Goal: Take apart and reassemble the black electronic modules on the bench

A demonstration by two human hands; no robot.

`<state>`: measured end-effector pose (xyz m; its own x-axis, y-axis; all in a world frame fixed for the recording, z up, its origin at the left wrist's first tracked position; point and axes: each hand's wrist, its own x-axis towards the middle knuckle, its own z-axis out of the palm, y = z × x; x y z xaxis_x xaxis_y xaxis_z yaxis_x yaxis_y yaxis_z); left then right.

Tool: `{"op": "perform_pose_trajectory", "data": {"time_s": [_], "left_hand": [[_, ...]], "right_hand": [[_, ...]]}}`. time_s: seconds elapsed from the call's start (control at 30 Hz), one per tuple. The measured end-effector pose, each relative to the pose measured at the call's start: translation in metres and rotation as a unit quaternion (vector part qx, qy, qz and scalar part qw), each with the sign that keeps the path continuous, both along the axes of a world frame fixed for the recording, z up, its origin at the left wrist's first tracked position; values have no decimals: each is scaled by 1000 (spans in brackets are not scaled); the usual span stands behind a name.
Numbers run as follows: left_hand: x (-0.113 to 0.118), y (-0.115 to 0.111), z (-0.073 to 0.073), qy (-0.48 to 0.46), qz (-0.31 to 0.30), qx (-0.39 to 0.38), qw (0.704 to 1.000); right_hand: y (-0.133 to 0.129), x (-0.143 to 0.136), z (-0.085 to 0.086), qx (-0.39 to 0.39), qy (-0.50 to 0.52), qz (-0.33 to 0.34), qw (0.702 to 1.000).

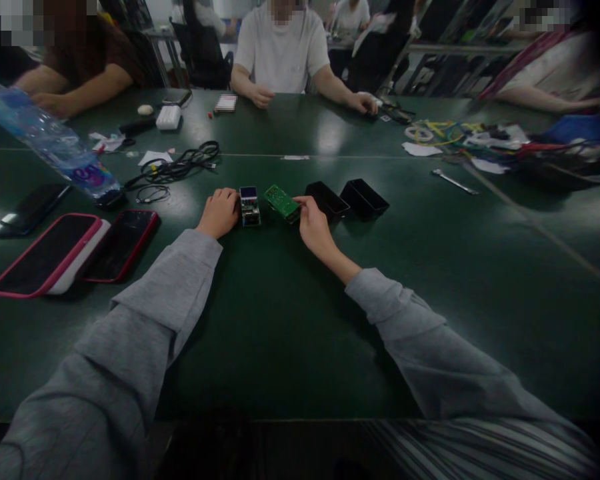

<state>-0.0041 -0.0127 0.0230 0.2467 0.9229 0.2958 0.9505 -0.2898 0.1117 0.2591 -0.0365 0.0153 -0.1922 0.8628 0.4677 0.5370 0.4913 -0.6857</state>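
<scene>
My right hand (314,223) pinches a green circuit board (281,203) by its right end, between thumb and fingers. The board is tilted just above or on the table; which one I cannot tell. My left hand (221,212) rests on the table with its fingers curled against the left side of a small circuit module with a screen (250,207). Its fingertips are partly hidden there. Right of my right hand lie two black open cases, one nearer (329,199) and one farther right (365,198).
Phones in red cases (53,257) and a tilted water bottle (50,143) are at left, near black cables (185,163). A wrench (454,181) and tangled wires (480,137) lie at right on the green table (300,333). Co-workers sit across.
</scene>
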Motion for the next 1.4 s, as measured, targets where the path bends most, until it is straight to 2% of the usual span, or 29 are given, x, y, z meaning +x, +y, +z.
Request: {"op": "perform_pose_trajectory", "data": {"time_s": [0.17, 0.27, 0.43, 0.53, 0.63, 0.8, 0.9, 1.07, 1.2, 1.4], "left_hand": [[-1, 0, 0, -13, -7, 0, 1000], [0, 0, 0, -13, -6, -3, 1000], [0, -1, 2, -9, -4, -5, 1000], [1, -1, 2, -8, 0, -5, 1000], [1, -2, 2, -5, 1, -2, 1000], [2, -3, 2, -1, -2, 0, 1000], [3, -3, 2, 2, -1, -4, 1000], [2, -4, 2, -4, 0, 2, 1000], [0, -3, 1, 9, -15, 3, 1000], [2, -1, -1, -13, 3, 8, 1000]], "right_hand": [[8, 1, -10, 37, -46, -59, 996], [9, 1, -12, 35, -52, -67, 996], [-3, 1, 2, 68, -41, -82, 993], [-19, -7, 17, 108, -77, -57, 990], [-32, -25, 25, 128, -135, -6, 982], [-33, -62, 20, 133, -227, 54, 963], [-30, -70, 18, 138, -263, 63, 953], [-31, -67, 22, 143, -254, 51, 955], [-32, -65, 21, 114, -225, 40, 967], [-28, -64, 19, 68, -198, 15, 978]]}}
